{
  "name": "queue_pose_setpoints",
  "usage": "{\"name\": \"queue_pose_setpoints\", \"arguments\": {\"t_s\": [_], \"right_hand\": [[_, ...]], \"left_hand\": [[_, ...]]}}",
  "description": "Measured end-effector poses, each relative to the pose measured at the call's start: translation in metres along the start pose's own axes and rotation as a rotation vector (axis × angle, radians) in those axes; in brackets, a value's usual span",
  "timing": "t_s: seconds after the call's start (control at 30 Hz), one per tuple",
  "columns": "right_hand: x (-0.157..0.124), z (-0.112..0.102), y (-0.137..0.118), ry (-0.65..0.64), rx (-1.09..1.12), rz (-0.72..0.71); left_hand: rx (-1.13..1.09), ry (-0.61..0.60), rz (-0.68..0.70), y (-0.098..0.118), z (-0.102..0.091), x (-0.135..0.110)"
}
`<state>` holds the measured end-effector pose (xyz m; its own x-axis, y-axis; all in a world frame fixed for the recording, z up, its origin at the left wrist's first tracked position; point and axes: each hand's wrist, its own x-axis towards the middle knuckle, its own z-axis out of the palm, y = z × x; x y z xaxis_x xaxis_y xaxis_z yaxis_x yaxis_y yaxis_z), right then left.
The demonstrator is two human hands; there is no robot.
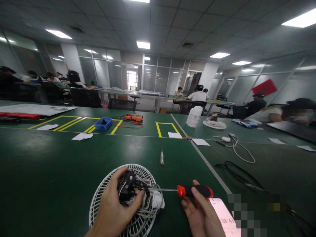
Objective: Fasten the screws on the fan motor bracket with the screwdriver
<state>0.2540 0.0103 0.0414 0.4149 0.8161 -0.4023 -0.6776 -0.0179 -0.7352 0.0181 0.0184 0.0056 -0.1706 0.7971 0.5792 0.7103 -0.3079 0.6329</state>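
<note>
A white fan grille (98, 194) lies on the green table, with a black fan motor assembly (127, 186) and bundled pale wires (145, 214) on top. My left hand (116, 200) is wrapped round the motor assembly, thumb toward its right side. My right hand (199, 207) holds a screwdriver (202, 191) by its red and black handle. The shaft runs level to the left, its tip at the motor assembly; the exact contact point is hidden. Beyond the grille lies a small clear-handled screwdriver (162, 157), apart from both hands.
A lit phone (223, 217) lies beside my right hand. Farther off are a blue bin (103, 123), an orange meter (134, 117) with red leads, a white bucket (194, 116), another fan grille (214, 123) and cables (237, 144). Several people sit at other tables.
</note>
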Motion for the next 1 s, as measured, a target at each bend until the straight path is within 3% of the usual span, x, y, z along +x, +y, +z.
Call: {"name": "queue_pose_setpoints", "arguments": {"t_s": [0.27, 0.5, 0.67, 0.87, 1.0], "right_hand": [[0.0012, -0.0048, 0.0036, -0.092, -0.038, 0.011], [-0.0027, -0.0010, 0.0021, -0.060, -0.060, 0.017], [-0.0017, -0.0005, 0.0011, -0.105, -0.003, 0.030], [-0.0008, -0.0049, 0.0064, -0.105, -0.104, -0.076], [-0.0032, -0.0033, 0.0031, -0.077, -0.069, -0.074]], "left_hand": [[0.005, 0.007, 0.009, 0.0003, -0.0006, -0.0001], [-0.014, -0.003, -0.026, 0.0042, -0.0006, 0.0010], [-0.015, -0.013, -0.016, 0.0013, -0.0008, 0.0003], [-0.005, 0.000, 0.003, 0.0002, 0.0008, 0.0011], [-0.006, -0.006, -0.014, 0.0004, 0.0011, 0.0001]]}}
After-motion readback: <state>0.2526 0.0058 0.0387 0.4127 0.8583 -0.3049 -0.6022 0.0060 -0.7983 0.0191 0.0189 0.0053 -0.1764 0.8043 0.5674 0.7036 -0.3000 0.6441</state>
